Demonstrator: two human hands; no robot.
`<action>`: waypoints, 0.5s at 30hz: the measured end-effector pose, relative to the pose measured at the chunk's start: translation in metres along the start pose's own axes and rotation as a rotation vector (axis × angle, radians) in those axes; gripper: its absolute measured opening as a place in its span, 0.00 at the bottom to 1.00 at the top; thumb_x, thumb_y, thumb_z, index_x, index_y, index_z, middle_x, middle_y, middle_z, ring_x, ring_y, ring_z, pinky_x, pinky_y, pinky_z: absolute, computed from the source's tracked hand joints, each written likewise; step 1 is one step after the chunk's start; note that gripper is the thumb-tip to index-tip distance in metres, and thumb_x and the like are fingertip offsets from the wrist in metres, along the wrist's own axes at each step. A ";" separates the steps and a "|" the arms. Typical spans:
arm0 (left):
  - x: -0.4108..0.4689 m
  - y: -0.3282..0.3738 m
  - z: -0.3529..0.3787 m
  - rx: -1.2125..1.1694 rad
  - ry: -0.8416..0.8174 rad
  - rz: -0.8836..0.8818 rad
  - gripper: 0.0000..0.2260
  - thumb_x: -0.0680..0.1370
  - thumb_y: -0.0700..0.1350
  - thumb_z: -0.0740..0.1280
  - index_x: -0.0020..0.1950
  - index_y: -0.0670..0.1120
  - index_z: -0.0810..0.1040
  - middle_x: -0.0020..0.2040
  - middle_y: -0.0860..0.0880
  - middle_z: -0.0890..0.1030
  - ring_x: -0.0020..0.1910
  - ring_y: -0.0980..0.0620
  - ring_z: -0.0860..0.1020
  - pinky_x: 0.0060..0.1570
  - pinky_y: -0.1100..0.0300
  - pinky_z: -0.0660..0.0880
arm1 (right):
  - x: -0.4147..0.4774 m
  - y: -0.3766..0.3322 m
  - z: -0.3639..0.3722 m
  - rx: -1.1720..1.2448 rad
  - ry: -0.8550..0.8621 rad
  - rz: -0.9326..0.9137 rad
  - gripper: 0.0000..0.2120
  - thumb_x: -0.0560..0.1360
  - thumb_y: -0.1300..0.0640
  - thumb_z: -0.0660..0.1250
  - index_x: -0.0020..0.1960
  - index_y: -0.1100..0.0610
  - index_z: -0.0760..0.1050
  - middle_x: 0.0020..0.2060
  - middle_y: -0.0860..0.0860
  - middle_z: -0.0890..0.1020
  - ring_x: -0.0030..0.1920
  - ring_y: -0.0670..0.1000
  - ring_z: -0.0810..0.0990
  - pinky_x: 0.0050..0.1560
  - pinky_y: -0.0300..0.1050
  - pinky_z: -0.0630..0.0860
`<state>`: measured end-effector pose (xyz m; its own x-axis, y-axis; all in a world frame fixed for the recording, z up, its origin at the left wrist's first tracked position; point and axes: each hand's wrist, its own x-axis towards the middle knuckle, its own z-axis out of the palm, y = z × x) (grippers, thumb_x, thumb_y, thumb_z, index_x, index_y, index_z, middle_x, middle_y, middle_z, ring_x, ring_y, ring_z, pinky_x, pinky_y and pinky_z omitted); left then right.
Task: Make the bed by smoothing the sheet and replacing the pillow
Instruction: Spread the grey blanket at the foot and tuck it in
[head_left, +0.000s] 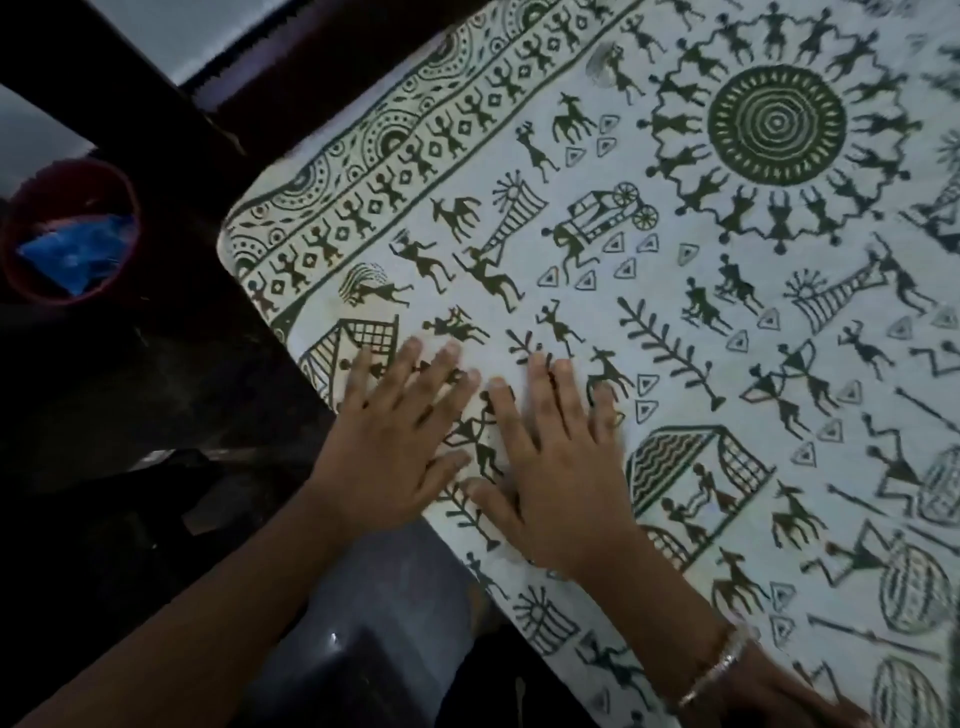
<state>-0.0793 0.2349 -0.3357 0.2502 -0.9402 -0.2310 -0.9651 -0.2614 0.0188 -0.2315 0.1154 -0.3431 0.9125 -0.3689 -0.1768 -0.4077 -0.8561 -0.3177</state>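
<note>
The sheet (519, 171), white with dark green stick figures, animals, huts and a ring of dancers around a large sun-like disc, covers the bed and fills the middle and right of the frame. Its patterned border runs diagonally from the centre left toward the top, and one rounded corner sits at centre left. It lies mostly flat across the visible part.

Both hands rest on it near that corner, in the lower middle of the frame. The left hand (395, 431) lies palm down with its fingers straight and spread apart, the fingertips over a printed hut. The right hand (561, 457) is just beside it, also palm down and flat, fingers straight and closer together, thumb stretched toward the left hand. A thin bangle (722, 660) circles the right wrist at lower right.

Above the border, a dark wooden bed frame (291, 67) crosses the upper left. At far left a red bucket (52, 192) holds something blue (78, 249). A smooth grey shape (374, 587) at the bottom centre is too unclear to identify.
</note>
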 end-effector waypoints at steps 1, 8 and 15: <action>-0.001 0.006 -0.001 0.011 0.009 -0.020 0.29 0.77 0.59 0.53 0.72 0.43 0.66 0.75 0.41 0.63 0.74 0.38 0.59 0.68 0.33 0.52 | -0.005 -0.001 -0.002 0.005 -0.001 -0.030 0.37 0.75 0.35 0.54 0.76 0.57 0.59 0.73 0.65 0.60 0.74 0.66 0.56 0.71 0.68 0.50; -0.002 0.063 -0.003 0.007 -0.002 0.165 0.33 0.76 0.60 0.55 0.75 0.43 0.59 0.76 0.43 0.59 0.75 0.39 0.57 0.68 0.33 0.56 | -0.032 0.024 -0.005 -0.064 0.031 0.200 0.36 0.75 0.36 0.51 0.75 0.57 0.59 0.73 0.64 0.61 0.74 0.66 0.56 0.70 0.68 0.51; -0.028 0.110 0.009 0.042 0.032 0.329 0.34 0.76 0.61 0.55 0.76 0.42 0.57 0.76 0.42 0.59 0.75 0.39 0.56 0.70 0.34 0.51 | -0.114 0.034 0.015 -0.008 0.138 0.341 0.36 0.76 0.36 0.53 0.76 0.59 0.59 0.74 0.64 0.59 0.75 0.65 0.55 0.72 0.63 0.55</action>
<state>-0.1929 0.2343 -0.3355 -0.0739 -0.9793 -0.1883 -0.9967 0.0661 0.0472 -0.3495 0.1338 -0.3476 0.7202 -0.6787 -0.1437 -0.6896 -0.6779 -0.2547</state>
